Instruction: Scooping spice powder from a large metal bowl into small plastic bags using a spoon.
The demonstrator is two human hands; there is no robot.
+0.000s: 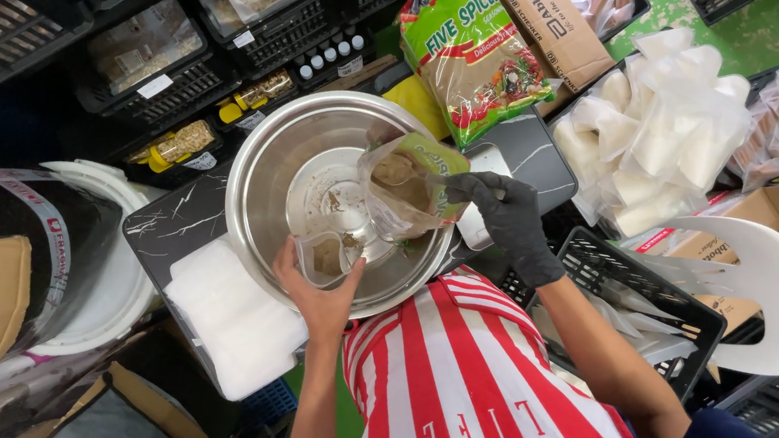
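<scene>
left hand (319, 296): bare, its fingers (291, 256) were clenched on a small clear pouch (329, 255), pinching it at the lower edge and holding its mouth up.
right hand (502, 218): in a black glove, its fingers (458, 188) were grasping a large opened spice bag (410, 189), tilted with its mouth down toward the small clear pouch.
small clear pouch: held over the near part of the steel bowl (259, 179), with brown powder showing inside; it sat just below the bag's mouth, between the two sets of fingers.
large opened spice bag: clear with a green printed top, brown powder inside, above the bowl's middle.
steel bowl: under both hands, resting on a dark marbled surface (174, 224), with specks of powder on its bottom.
stack of white pouches (234, 317): on the surface just left of the left fingers.
sealed green spice bag (473, 47): beyond the right fingers, well apart, leaning by a cardboard box (550, 12).
pile of clear bags (663, 129): to the right of the right fingers.
black crate (637, 305): near the right forearm.
</scene>
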